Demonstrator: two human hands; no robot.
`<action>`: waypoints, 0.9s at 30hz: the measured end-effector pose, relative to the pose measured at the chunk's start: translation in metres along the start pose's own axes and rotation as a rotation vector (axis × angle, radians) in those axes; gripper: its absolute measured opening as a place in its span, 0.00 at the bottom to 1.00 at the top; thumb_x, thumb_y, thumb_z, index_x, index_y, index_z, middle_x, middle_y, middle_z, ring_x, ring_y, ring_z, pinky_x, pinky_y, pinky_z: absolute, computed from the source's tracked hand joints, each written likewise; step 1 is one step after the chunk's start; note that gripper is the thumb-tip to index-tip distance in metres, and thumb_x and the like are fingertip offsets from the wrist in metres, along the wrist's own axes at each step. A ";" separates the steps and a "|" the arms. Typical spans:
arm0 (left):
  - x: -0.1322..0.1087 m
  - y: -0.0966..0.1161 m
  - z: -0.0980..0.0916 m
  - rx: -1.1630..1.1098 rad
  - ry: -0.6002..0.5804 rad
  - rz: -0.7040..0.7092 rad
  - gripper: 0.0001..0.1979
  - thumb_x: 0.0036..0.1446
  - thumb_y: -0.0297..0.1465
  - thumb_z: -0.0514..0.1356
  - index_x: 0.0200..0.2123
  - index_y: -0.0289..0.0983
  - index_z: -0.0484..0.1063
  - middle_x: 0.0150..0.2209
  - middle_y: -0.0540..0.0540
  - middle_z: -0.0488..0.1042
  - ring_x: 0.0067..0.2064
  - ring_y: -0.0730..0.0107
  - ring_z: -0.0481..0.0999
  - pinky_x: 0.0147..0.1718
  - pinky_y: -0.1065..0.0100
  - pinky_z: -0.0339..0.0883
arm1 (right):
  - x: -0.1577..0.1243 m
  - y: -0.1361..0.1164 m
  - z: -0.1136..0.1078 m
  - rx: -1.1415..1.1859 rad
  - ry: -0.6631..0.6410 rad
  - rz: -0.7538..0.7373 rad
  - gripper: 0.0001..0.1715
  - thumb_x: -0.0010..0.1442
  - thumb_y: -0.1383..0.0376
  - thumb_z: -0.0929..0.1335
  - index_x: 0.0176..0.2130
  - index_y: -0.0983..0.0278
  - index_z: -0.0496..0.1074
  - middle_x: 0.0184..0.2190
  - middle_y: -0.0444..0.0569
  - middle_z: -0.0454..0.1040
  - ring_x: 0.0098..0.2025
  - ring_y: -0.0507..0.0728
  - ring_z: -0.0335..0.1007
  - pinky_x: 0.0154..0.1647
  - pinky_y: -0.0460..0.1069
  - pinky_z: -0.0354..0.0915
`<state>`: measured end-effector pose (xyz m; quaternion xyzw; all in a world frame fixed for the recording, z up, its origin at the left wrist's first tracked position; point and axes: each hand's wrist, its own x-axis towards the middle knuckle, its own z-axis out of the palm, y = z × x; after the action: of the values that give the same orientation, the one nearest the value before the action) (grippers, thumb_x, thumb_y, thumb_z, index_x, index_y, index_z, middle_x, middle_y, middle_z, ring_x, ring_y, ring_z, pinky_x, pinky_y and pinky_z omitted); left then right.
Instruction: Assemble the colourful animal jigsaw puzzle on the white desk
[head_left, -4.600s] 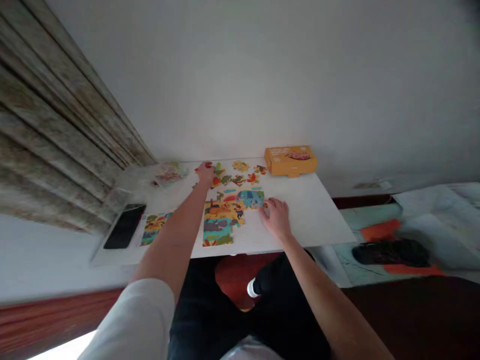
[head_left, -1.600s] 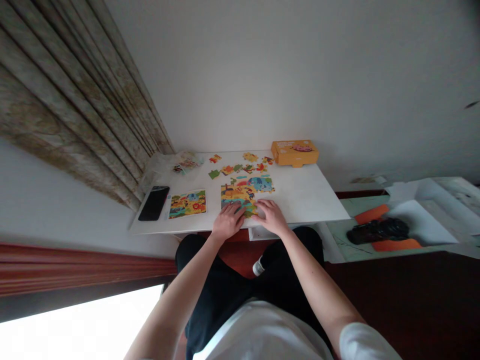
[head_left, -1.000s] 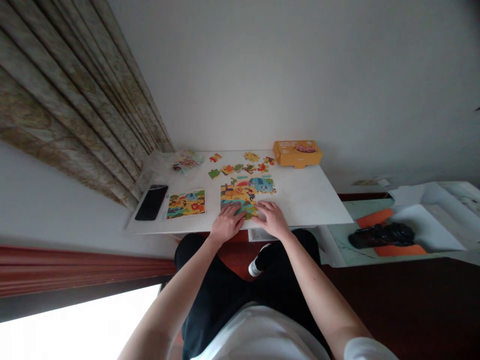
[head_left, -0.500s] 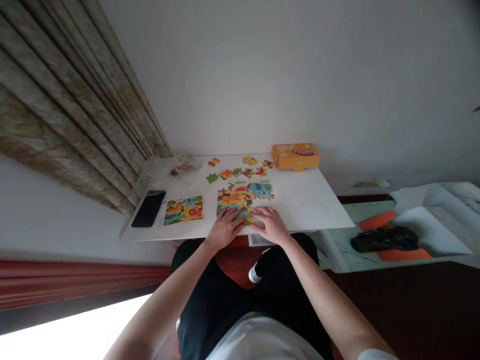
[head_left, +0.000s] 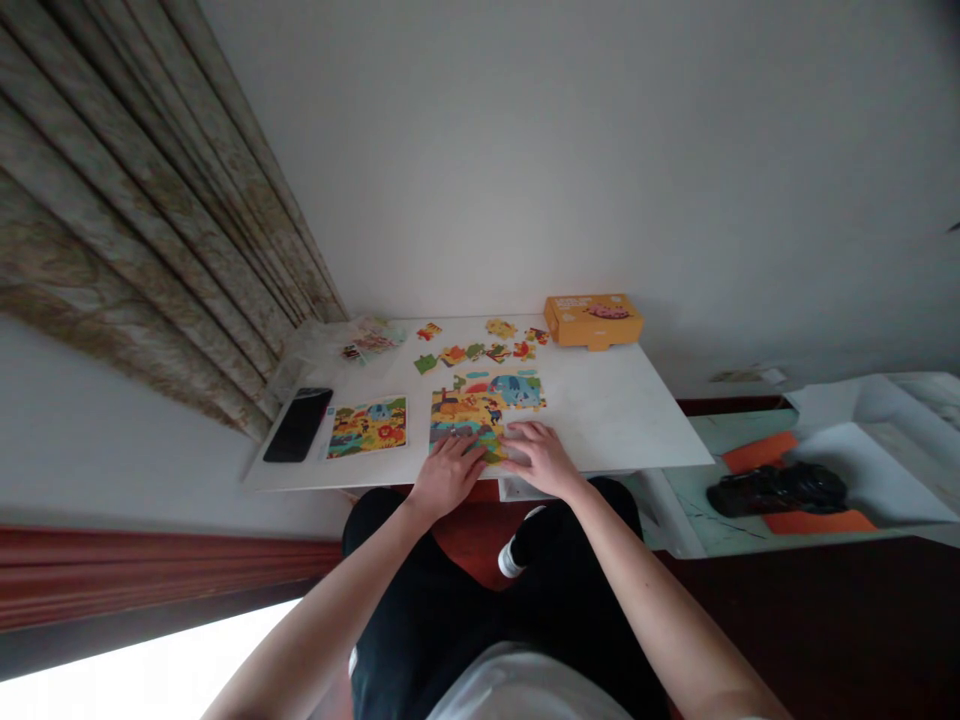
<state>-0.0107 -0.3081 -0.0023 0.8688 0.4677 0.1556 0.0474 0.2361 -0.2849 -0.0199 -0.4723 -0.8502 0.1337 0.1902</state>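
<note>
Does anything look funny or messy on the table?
Yes, a bit: loose jigsaw pieces lie scattered near the far edge of the white table, apart from the part-built jigsaw. Its edges are ragged, so it looks unfinished.

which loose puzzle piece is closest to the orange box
The small red and yellow piece at the far right of the scattered pieces, just left of the orange box; the other loose pieces all lie farther left.

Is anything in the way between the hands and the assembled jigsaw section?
Nothing visible: the left hand and right hand both lie on the lower edge of the assembled jigsaw section, with no loose pieces between.
</note>
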 end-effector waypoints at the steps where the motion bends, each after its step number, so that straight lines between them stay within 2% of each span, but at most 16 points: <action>1: 0.006 0.000 -0.003 0.011 -0.015 -0.018 0.15 0.73 0.36 0.53 0.53 0.41 0.78 0.54 0.41 0.79 0.57 0.54 0.76 0.58 0.52 0.69 | 0.001 -0.002 0.000 -0.002 -0.007 -0.007 0.23 0.66 0.53 0.73 0.58 0.54 0.78 0.61 0.52 0.74 0.62 0.66 0.66 0.60 0.61 0.63; 3: 0.023 -0.003 -0.006 0.028 -0.040 -0.062 0.16 0.74 0.34 0.51 0.50 0.41 0.78 0.47 0.42 0.81 0.51 0.56 0.78 0.54 0.55 0.70 | 0.004 -0.009 0.002 0.000 -0.019 -0.028 0.22 0.66 0.53 0.73 0.58 0.53 0.78 0.62 0.51 0.74 0.62 0.66 0.66 0.60 0.61 0.62; 5: 0.042 -0.008 -0.006 0.046 -0.042 -0.109 0.16 0.74 0.32 0.50 0.52 0.40 0.78 0.47 0.41 0.81 0.52 0.56 0.78 0.55 0.55 0.69 | 0.008 -0.016 0.004 0.006 -0.025 -0.052 0.22 0.66 0.53 0.73 0.58 0.53 0.78 0.62 0.50 0.74 0.62 0.65 0.66 0.61 0.62 0.62; 7: 0.059 -0.014 -0.002 0.076 -0.025 -0.148 0.18 0.73 0.34 0.51 0.58 0.40 0.75 0.58 0.39 0.76 0.61 0.53 0.73 0.62 0.51 0.64 | 0.011 -0.023 0.006 0.008 -0.023 -0.061 0.22 0.66 0.53 0.73 0.58 0.54 0.77 0.62 0.50 0.74 0.62 0.66 0.66 0.61 0.62 0.61; 9: 0.069 -0.019 0.005 0.108 -0.035 -0.185 0.22 0.73 0.38 0.51 0.65 0.42 0.70 0.69 0.40 0.66 0.71 0.49 0.62 0.69 0.45 0.54 | 0.013 -0.027 0.007 0.008 -0.019 -0.055 0.23 0.67 0.53 0.73 0.58 0.55 0.77 0.62 0.51 0.74 0.62 0.66 0.66 0.61 0.62 0.61; 11: 0.071 -0.023 0.012 0.130 -0.085 -0.217 0.26 0.73 0.42 0.50 0.70 0.45 0.63 0.74 0.42 0.59 0.75 0.48 0.54 0.71 0.41 0.46 | 0.013 -0.030 0.009 0.014 -0.006 -0.047 0.23 0.67 0.53 0.72 0.59 0.55 0.76 0.63 0.52 0.74 0.62 0.66 0.66 0.61 0.62 0.62; 14: 0.066 -0.024 0.018 0.143 -0.136 -0.260 0.29 0.73 0.44 0.47 0.74 0.46 0.57 0.75 0.43 0.56 0.76 0.49 0.51 0.72 0.40 0.43 | 0.011 -0.030 0.010 0.034 0.020 -0.048 0.22 0.67 0.53 0.72 0.58 0.55 0.77 0.62 0.52 0.74 0.62 0.66 0.66 0.61 0.63 0.62; 18: 0.059 -0.021 0.020 0.142 -0.125 -0.298 0.30 0.73 0.44 0.46 0.74 0.45 0.57 0.75 0.42 0.55 0.76 0.50 0.51 0.72 0.38 0.43 | 0.009 -0.030 0.009 0.078 0.029 -0.049 0.22 0.65 0.54 0.74 0.56 0.55 0.77 0.61 0.53 0.75 0.62 0.66 0.67 0.61 0.64 0.62; 21: 0.058 -0.019 0.021 0.137 -0.116 -0.302 0.29 0.73 0.44 0.47 0.73 0.44 0.59 0.75 0.42 0.56 0.76 0.49 0.52 0.71 0.37 0.45 | 0.016 -0.025 0.007 0.174 0.069 -0.037 0.19 0.65 0.55 0.74 0.54 0.56 0.78 0.56 0.52 0.78 0.58 0.64 0.71 0.60 0.62 0.65; 24: 0.058 -0.018 0.021 0.127 -0.077 -0.301 0.28 0.73 0.43 0.48 0.71 0.44 0.62 0.74 0.41 0.58 0.75 0.48 0.54 0.71 0.36 0.47 | 0.038 -0.014 0.005 0.264 0.179 0.009 0.11 0.68 0.58 0.70 0.48 0.57 0.79 0.46 0.51 0.82 0.50 0.61 0.76 0.56 0.58 0.69; 27: 0.058 -0.017 0.021 0.099 -0.021 -0.297 0.26 0.73 0.41 0.49 0.69 0.43 0.65 0.72 0.40 0.63 0.74 0.49 0.57 0.71 0.37 0.48 | 0.076 -0.004 0.007 0.233 0.248 0.075 0.10 0.69 0.60 0.69 0.44 0.58 0.80 0.41 0.51 0.82 0.47 0.61 0.77 0.53 0.56 0.70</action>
<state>0.0118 -0.2497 -0.0127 0.7930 0.5975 0.1146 0.0318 0.1934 -0.2222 -0.0091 -0.4915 -0.7808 0.1790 0.3418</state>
